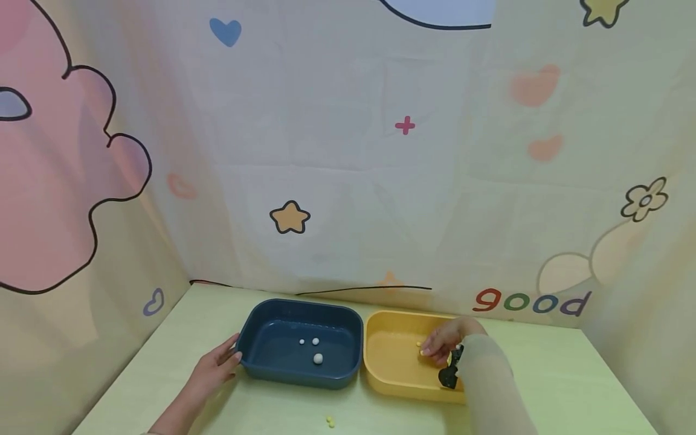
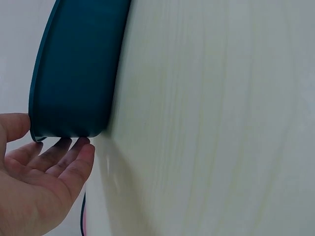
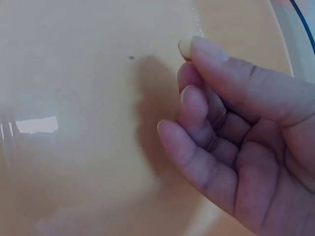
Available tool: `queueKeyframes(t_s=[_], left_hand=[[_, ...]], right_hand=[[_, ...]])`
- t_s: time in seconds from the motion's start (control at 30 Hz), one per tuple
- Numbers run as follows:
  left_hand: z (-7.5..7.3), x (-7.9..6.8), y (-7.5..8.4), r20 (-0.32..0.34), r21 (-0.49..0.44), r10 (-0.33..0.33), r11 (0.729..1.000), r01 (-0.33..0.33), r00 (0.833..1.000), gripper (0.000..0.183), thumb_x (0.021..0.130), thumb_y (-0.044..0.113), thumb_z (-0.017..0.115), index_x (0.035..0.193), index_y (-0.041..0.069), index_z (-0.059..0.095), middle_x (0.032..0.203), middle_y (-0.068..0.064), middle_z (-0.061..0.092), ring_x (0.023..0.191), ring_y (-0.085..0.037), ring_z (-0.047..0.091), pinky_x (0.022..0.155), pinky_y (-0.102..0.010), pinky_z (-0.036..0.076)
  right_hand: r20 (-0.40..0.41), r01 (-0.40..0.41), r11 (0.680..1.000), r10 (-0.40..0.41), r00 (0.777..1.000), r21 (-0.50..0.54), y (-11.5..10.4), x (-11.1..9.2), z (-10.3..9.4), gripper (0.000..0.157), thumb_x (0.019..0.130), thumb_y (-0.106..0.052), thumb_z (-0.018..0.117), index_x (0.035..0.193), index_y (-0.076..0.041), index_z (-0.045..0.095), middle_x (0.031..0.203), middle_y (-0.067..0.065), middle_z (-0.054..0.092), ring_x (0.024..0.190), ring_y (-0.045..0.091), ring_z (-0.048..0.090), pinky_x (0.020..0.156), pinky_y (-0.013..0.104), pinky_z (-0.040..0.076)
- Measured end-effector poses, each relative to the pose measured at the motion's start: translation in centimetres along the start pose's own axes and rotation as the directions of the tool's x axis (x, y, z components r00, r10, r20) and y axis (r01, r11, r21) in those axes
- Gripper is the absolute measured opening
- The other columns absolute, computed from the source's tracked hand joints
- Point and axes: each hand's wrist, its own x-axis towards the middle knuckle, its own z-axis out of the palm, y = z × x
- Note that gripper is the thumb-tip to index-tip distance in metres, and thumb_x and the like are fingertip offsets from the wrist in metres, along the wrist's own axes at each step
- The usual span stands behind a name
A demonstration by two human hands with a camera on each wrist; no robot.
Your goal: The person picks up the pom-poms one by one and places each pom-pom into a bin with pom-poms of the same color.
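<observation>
My left hand point(image 1: 214, 367) rests against the left end of a dark blue bin point(image 1: 293, 379). Its fingers point(image 2: 74, 169) touch the outer wall, with the thumb beside the rim. Three white balls of different sizes, the largest ball point(image 1: 318, 359) nearest me, lie on the bin's floor. Over the yellow bin point(image 1: 391, 386), my right hand point(image 1: 443, 341) pinches a small pale-yellow piece point(image 3: 185, 48) between thumb and index finger, the other fingers curled below. Another yellow bit point(image 1: 418, 344) shows just by the fingertips in the head view.
Two small yellow pieces point(image 1: 330, 422) lie together on the light table point(image 1: 261, 414), in front of the bins. The bins stand side by side, near a printed cloth backdrop point(image 1: 348, 181). A black device point(image 1: 449, 374) is on my right wrist.
</observation>
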Motion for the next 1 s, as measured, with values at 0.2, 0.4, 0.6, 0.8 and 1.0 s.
queueKeyframes(t_s=[0.2, 0.4, 0.6, 0.8, 1.0], left_hand=[[0.1, 0.1, -0.1, 0.001, -0.011, -0.002, 1.000, 0.002, 1.000, 0.055, 0.107, 0.010, 0.048, 0.157, -0.005, 0.030, 0.153, -0.039, 0.036, 0.137, -0.054, 0.049, 0.099, -0.054, 0.057], [0.0, 0.1, -0.1, 0.002, 0.001, -0.008, 1.000, 0.008, 1.000, 0.055, 0.108, 0.011, 0.048, 0.157, -0.006, 0.030, 0.153, -0.040, 0.035, 0.138, -0.055, 0.048, 0.100, -0.055, 0.056], [0.0, 0.0, 0.0, -0.006, -0.004, -0.010, 1.000, 0.010, 1.000, 0.054, 0.108, 0.010, 0.048, 0.157, -0.006, 0.030, 0.153, -0.040, 0.035, 0.137, -0.055, 0.049, 0.099, -0.055, 0.057], [0.2, 0.1, -0.1, -0.013, -0.017, -0.016, 1.000, 0.016, 1.000, 0.054, 0.108, 0.011, 0.049, 0.157, -0.005, 0.031, 0.153, -0.039, 0.036, 0.137, -0.054, 0.049, 0.099, -0.055, 0.057], [0.1, 0.1, -0.3, -0.017, -0.017, -0.010, 1.000, 0.009, 1.000, 0.054, 0.108, 0.011, 0.049, 0.156, -0.006, 0.031, 0.153, -0.040, 0.036, 0.137, -0.054, 0.049, 0.098, -0.054, 0.057]], right_hand=[[-0.014, -0.052, 0.999, 0.052, 0.999, -0.002, -0.4, 0.1, 0.8, 0.024, 0.107, -0.012, 0.050, 0.092, -0.016, 0.069, 0.070, -0.010, 0.057, 0.067, 0.003, 0.054, 0.073, 0.017, 0.051], [-0.010, -0.078, 0.995, 0.078, 0.997, -0.056, -0.8, 0.6, 0.9, 0.026, 0.108, -0.015, 0.050, 0.089, -0.017, 0.067, 0.068, -0.011, 0.056, 0.066, 0.003, 0.054, 0.077, 0.019, 0.049], [-0.033, -0.103, 0.991, 0.101, 0.994, -0.087, -1.2, 0.8, 1.1, 0.024, 0.107, -0.015, 0.051, 0.091, -0.014, 0.070, 0.069, -0.011, 0.058, 0.069, 0.002, 0.055, 0.079, 0.019, 0.050], [-0.111, -0.140, 0.990, 0.139, 0.984, 0.000, -1.4, 0.4, 1.8, 0.025, 0.106, -0.016, 0.055, 0.085, -0.014, 0.070, 0.070, -0.010, 0.062, 0.069, 0.003, 0.057, 0.075, 0.018, 0.052], [-0.035, -0.097, 0.995, 0.096, 0.995, -0.031, -1.5, -0.1, 1.5, 0.030, 0.109, -0.015, 0.047, 0.084, -0.016, 0.064, 0.072, -0.010, 0.059, 0.069, 0.002, 0.055, 0.074, 0.017, 0.049]])
